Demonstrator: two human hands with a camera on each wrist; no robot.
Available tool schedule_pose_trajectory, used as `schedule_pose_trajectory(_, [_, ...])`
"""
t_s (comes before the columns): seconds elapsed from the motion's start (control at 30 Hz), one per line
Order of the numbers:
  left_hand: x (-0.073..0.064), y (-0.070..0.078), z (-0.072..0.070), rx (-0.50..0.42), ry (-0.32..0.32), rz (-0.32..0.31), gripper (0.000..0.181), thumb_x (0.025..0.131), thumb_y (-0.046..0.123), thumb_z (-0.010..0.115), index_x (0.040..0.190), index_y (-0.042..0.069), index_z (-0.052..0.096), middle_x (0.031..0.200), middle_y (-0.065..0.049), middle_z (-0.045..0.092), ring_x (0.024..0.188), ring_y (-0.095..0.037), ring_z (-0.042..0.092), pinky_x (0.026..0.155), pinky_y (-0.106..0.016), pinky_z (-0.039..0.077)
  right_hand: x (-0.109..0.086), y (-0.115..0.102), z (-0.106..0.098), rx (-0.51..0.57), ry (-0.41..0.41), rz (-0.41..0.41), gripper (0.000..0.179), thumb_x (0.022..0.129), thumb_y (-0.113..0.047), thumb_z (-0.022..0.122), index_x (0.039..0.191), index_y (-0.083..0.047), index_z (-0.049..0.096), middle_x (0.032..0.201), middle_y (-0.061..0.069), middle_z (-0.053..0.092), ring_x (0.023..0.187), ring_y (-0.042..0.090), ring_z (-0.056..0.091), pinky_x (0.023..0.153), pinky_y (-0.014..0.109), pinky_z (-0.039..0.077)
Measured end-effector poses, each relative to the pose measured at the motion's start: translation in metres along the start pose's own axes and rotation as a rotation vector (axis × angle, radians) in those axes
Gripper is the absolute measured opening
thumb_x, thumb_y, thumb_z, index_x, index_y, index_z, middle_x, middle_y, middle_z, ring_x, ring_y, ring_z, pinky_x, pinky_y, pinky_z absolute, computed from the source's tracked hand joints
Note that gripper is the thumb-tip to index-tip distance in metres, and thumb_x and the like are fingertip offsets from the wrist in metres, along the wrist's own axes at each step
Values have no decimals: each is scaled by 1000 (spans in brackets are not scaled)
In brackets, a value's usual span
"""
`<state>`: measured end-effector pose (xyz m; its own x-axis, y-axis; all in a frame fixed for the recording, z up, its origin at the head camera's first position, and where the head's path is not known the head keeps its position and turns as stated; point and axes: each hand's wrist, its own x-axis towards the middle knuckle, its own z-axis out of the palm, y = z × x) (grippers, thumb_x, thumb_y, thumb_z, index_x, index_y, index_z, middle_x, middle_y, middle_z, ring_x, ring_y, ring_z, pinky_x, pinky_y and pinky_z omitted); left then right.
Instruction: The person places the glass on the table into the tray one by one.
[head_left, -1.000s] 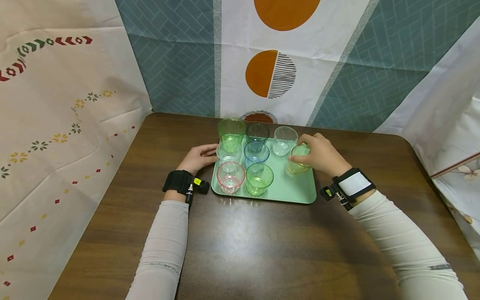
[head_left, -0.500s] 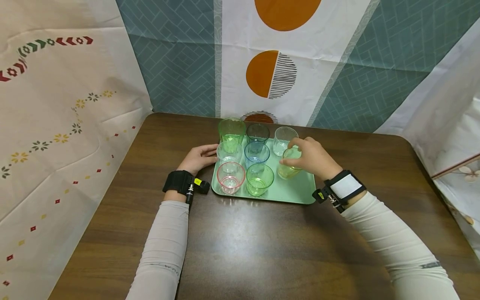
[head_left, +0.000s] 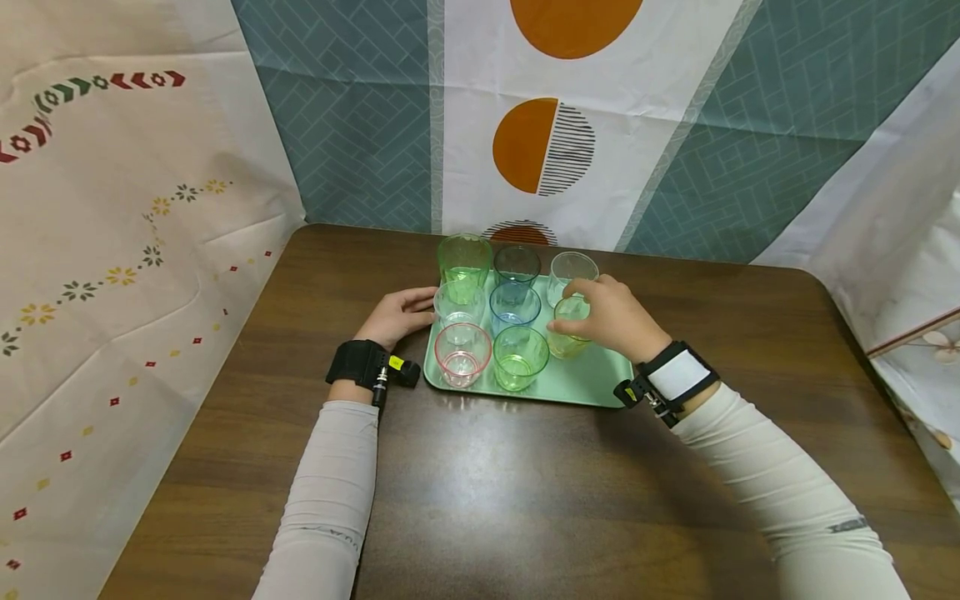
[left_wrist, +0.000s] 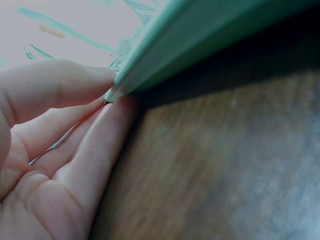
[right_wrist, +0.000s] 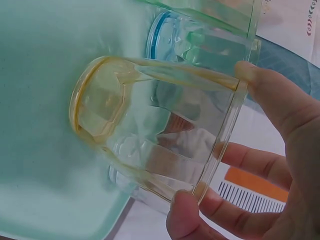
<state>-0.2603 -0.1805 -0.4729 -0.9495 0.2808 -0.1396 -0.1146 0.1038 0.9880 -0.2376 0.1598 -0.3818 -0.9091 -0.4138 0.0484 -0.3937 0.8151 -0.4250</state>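
Note:
My right hand [head_left: 615,317] grips a pale yellow glass [right_wrist: 155,120] round its rim, thumb on one side and fingers on the other. The glass is upright over the right part of a light green tray [head_left: 585,383], just right of a green glass [head_left: 517,367]. Whether its base touches the tray I cannot tell. My left hand [head_left: 397,321] is at the tray's left edge, with the thumb and fingertips pinching the rim [left_wrist: 125,85] in the left wrist view. Beside it on the tray stand a clear glass [head_left: 459,308] and a pink-rimmed glass [head_left: 462,358].
A blue glass [head_left: 514,308] stands mid-tray. Along the back are a tall green glass [head_left: 463,258], a dark grey glass [head_left: 517,265] and another clear glass [head_left: 573,271]. The brown wooden table [head_left: 465,500] ends at patterned cloths behind.
My right hand has moved left with the yellow glass, from the tray's right side to close beside the green glass. The left hand has stayed at the tray's edge.

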Motion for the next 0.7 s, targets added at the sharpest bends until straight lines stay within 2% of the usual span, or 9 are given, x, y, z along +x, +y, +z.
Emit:
schedule_pose_trajectory(0.1, [3,-5,-1,12,5,8,52,90,2,63,140,2,46,141,-19,50,128,-24,48,91,-22,52,0,-1,1,-12,14,-9,51,77,-44,76,110,-8,64,98,17,68,93,32,49,71,45,48])
schedule_pose_trajectory(0.43, [2,-3,0,17,-4,11,54,91,5,64,141,3,45,142,-19,49,129,-24,47,95,-27,50,0,-3,4,-60,14,-11,56,78,-46,75,116,-7,62,106,22,64,97,37,47,83,55,43])
schedule_pose_trajectory(0.7, [-8,12,4,0,-2,-4,52,90,1,62,139,-2,45,141,-22,48,129,-27,46,97,-30,50,-3,-6,5,-64,25,-8,55,77,-45,76,116,-7,62,107,23,59,94,38,47,81,54,44])
